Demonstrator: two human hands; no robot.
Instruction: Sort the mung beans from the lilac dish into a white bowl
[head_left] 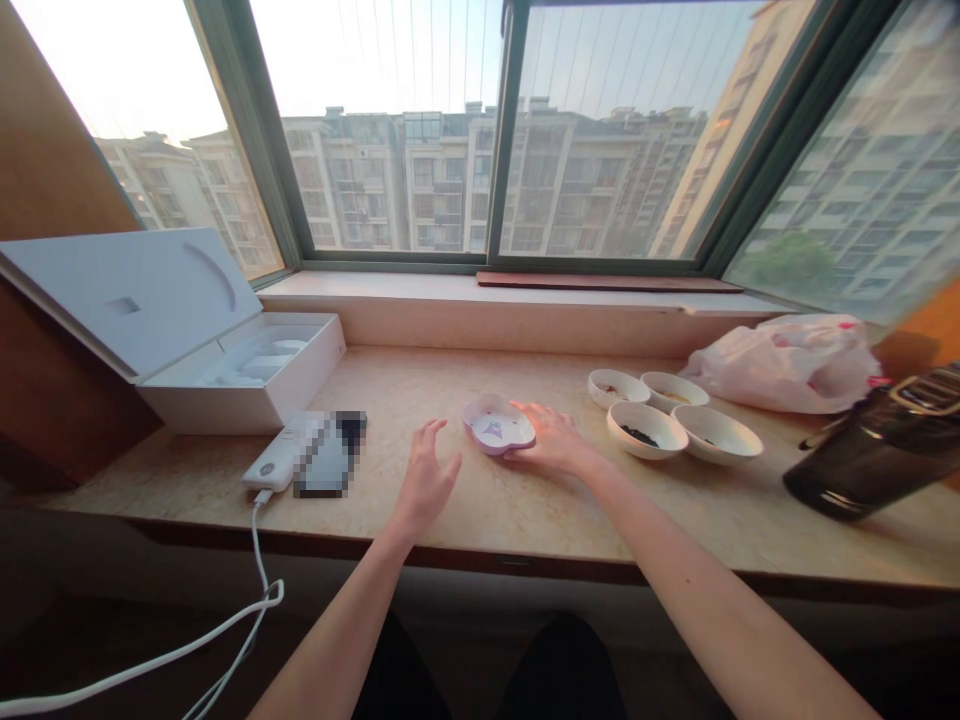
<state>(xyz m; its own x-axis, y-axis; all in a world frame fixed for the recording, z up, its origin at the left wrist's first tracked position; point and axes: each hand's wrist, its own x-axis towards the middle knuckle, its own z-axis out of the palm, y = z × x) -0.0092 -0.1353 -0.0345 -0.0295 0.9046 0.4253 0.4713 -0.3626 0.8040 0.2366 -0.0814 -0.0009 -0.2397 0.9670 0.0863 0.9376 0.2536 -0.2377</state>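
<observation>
A small white dish (495, 423) with a lilac rim and a cartoon print sits on the marble sill counter (420, 510). My right hand (551, 440) lies palm down against the dish's right rim, its fingers spread and over the edge. I cannot see a firm grip on the dish. My left hand (427, 478) hovers left of the dish, empty, with its fingers apart and curved. Under the right hand, part of the dish is hidden.
Several small bowls (646, 430) with dark residue stand to the right, near a crumpled plastic bag (787, 365) and a dark bottle (874, 445). At left lie an open white box (240, 370), a white power bank (270, 458) with its cable, and a pixelated phone (326, 455).
</observation>
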